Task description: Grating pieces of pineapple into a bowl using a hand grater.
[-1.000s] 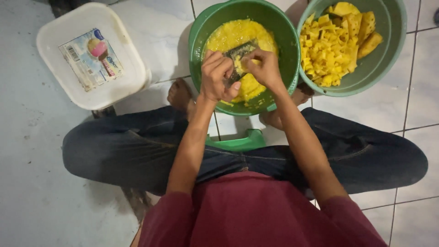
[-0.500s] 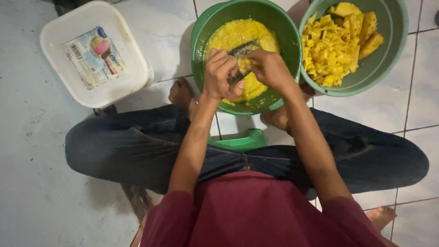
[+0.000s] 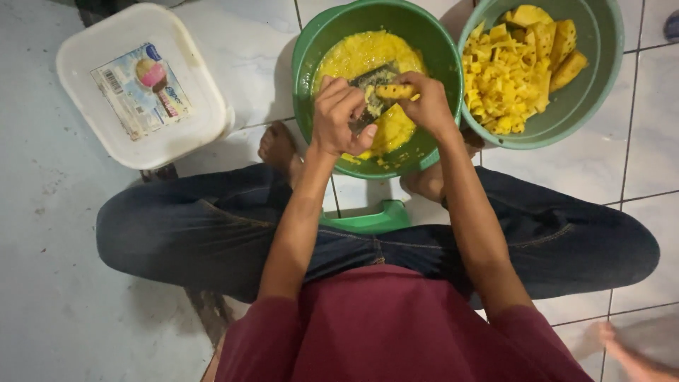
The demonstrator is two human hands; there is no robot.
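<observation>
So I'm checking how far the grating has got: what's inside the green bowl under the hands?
The green bowl holds yellow grated pulp. The left hand steadies a metal grater; the right hand presses a yellow piece on it. The bowl's bottom is covered.

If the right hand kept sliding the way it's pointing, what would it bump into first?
The right hand points left across the grater in the green bowl, toward the left hand. It would probably meet the left hand's fingers first, though depth is hard to judge.
</observation>
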